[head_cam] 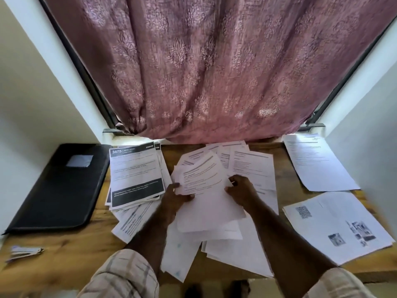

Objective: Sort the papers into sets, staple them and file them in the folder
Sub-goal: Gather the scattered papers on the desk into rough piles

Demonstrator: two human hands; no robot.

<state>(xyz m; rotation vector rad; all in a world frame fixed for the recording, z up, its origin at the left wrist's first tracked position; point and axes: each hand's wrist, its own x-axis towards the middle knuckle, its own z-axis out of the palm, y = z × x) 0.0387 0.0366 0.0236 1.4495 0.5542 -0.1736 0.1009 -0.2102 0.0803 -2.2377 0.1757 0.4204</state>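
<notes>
Fingers of the left hand (175, 196) and right hand (240, 193) pinch opposite edges of a printed sheet (203, 176), lifted above a loose heap of papers (214, 239) at the middle of a wooden table (285, 168). Sorted stacks lie either side; a closed black folder (60, 188) lies far left.

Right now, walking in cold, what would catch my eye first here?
Probably the big mauve curtain hanging at the far edge of the wooden table. Below it, both hands, left hand and right hand, hold white sheets over a loose central heap, with a black folder closed at far left.
</notes>
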